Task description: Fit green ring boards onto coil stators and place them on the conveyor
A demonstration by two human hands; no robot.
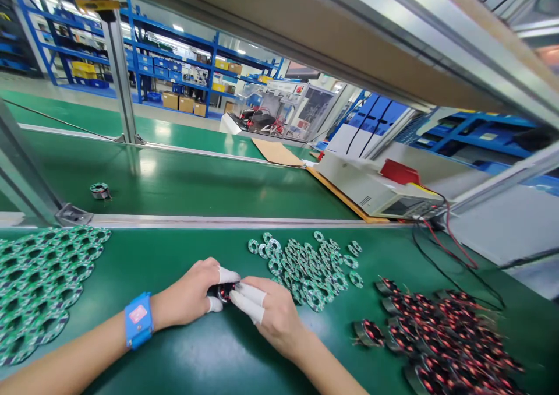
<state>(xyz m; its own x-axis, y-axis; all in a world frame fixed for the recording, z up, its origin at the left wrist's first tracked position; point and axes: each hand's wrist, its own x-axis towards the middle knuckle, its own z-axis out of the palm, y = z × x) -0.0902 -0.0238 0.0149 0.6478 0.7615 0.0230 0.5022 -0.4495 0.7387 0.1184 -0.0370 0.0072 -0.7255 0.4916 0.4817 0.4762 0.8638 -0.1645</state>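
Between my two hands, just above the green bench, is a small motor stator (225, 292) with dark and copper-red windings, mostly covered by fingers. My left hand (187, 293), with a blue wrist strap (138, 320), closes thumb and fingers around its left side. White finger cots cover some fingertips of both hands. From the right, my right hand (279, 313) presses its covered fingers against the stator. Beyond it lies a loose heap of green ring-shaped circuit boards (305, 267). Several wound stators (454, 337) are piled at the right, with one stator (368, 332) slightly apart.
Overlapping rows of larger-looking green rings (43, 278) cover the bench at left. Behind the metal rail (218, 222) stands a single assembled stator (100, 191). A bench instrument (375, 185) with red and black cables (458, 255) sits back right. Aluminium posts frame the bench.
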